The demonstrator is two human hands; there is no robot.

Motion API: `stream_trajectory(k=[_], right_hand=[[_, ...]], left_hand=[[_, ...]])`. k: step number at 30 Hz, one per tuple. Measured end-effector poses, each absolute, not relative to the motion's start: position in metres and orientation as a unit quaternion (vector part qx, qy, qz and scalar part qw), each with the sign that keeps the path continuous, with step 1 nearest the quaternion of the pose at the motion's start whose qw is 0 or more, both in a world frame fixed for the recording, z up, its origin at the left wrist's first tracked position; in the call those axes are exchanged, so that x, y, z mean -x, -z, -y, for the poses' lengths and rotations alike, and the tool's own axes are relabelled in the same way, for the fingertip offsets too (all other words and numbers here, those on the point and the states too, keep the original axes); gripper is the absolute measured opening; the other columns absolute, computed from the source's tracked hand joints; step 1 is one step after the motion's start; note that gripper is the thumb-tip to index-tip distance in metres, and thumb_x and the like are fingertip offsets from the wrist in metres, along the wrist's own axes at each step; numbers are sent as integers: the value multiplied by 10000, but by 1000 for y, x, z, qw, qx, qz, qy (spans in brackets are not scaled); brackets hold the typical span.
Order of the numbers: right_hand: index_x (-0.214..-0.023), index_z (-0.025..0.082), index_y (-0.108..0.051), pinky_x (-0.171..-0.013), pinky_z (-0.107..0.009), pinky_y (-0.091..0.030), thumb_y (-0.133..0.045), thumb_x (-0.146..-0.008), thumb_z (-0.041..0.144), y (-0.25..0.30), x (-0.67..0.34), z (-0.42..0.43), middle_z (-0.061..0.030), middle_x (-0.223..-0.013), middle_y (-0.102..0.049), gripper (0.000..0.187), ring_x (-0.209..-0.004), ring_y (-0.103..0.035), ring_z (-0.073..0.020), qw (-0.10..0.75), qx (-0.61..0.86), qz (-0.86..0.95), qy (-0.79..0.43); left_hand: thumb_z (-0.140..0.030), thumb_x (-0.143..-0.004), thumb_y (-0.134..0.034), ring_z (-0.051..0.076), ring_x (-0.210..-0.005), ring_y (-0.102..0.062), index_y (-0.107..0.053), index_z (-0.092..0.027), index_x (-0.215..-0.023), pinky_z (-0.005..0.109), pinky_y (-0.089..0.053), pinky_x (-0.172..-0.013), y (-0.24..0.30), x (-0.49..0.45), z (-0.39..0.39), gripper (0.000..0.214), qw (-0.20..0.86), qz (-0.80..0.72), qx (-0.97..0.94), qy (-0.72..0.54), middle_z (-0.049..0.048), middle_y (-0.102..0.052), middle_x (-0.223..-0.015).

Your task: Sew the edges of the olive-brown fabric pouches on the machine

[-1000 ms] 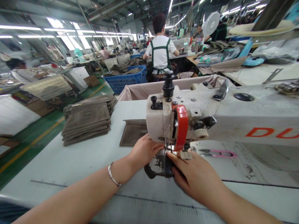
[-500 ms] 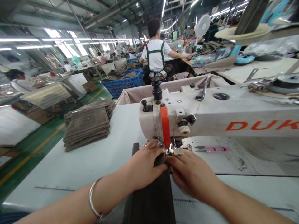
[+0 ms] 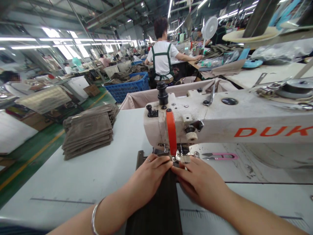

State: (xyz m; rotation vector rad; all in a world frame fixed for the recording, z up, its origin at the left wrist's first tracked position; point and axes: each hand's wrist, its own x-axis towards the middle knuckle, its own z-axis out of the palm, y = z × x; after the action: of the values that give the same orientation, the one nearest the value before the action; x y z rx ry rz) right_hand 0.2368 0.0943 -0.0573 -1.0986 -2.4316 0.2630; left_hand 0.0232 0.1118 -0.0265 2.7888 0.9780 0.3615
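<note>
Pressing open and flat with left hand (image 3: 146, 178) and right hand (image 3: 200, 182), gripping nothing, on dark brown fabric strip (image 3: 158, 209) beneath and between them on pale grey table (image 3: 97, 176); apparently feeding it under metal presser foot (image 3: 176, 157) of off-white sewing machine (image 3: 220, 124) just beyond fingertips; calls for steady, even guiding.

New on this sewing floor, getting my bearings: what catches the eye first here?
The off-white sewing machine with its red guard fills the middle and right; below its head, the left hand and right hand press a dark fabric strip on the table. A stack of brown fabric pieces lies at left, pink snips under the machine's arm.
</note>
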Motion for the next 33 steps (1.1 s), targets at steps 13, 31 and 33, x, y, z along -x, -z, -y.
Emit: stream_trajectory(k=[13,31,33], right_hand=[[-1244,171,-563,-819,-475,-488,-475,-881,125,64,-236,-95,-125,-1069,-600,377,-973,-541,-294,204,426,877,-90],[-922,212,-577,-681,-325,-436,-453,-940,269,51,-225,-86,-14,-803,-627,138,-736,-585,-182,323,503,663,-450],[-914,207,-567,-647,-313,-434,-466,-918,274,54,-221,-84,-7,-774,-624,121,-696,-584,-178,343,495,595,-531]], left_hand=[[-215,-899,-553,246,-1194,-508,-539,-187,-1238,435,-400,-1041,32,-5,-121,341,61,-463,-871,-153,88,-588,-1256],[-230,-791,-629,295,-896,-708,-625,-70,-1023,360,-563,-776,17,4,-91,281,748,-507,-208,-374,144,-738,-926],[-248,-826,-635,293,-972,-691,-649,-59,-1057,350,-549,-851,12,3,-85,299,752,-488,-221,-384,148,-736,-986]])
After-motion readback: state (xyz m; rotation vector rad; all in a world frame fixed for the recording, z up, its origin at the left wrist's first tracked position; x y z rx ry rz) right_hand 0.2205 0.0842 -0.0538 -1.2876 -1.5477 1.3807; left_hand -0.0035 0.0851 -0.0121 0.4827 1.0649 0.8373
